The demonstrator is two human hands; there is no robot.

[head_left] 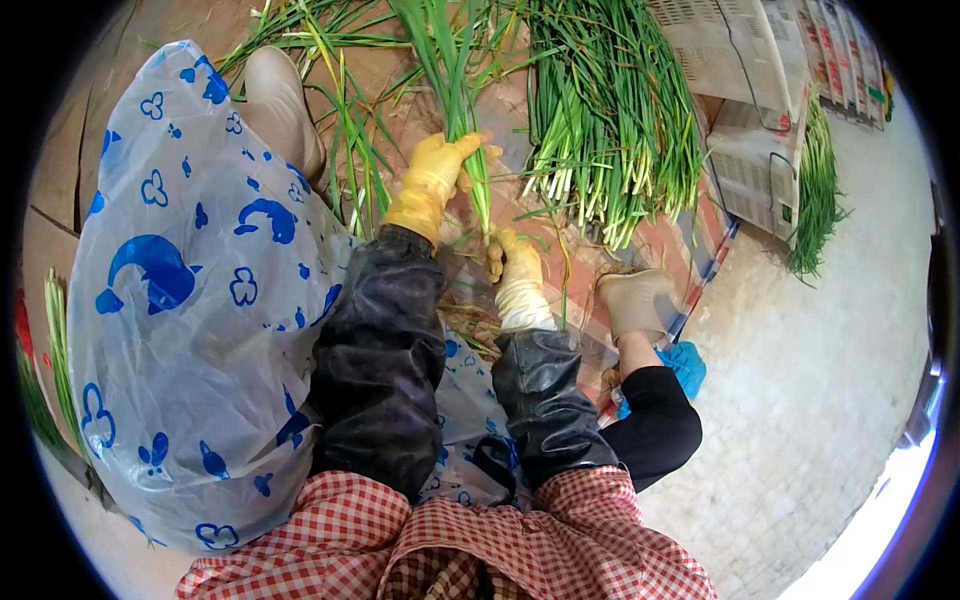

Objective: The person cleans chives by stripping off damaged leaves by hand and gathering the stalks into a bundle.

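My left hand [432, 178], in a yellow rubber glove, is wrapped round a small bunch of garlic chives [447, 75]. Their green leaves point away from me and the pale stem ends toward me. My right hand [518, 262], gloved in yellow too, has its fingers curled in at those stem ends; the fingertips are partly hidden. Right of the bunch lies a big pile of garlic chives [612, 110], pale ends mostly toward me. More loose garlic chives [350, 120] are scattered on the left.
A checked cloth [700, 235] covers the floor under the chives. Pale plastic crates [750, 165] stand at the right, with chives hanging from one. My boots [275, 95] flank the work, and a blue-patterned plastic apron [200, 300] spreads over my left leg.
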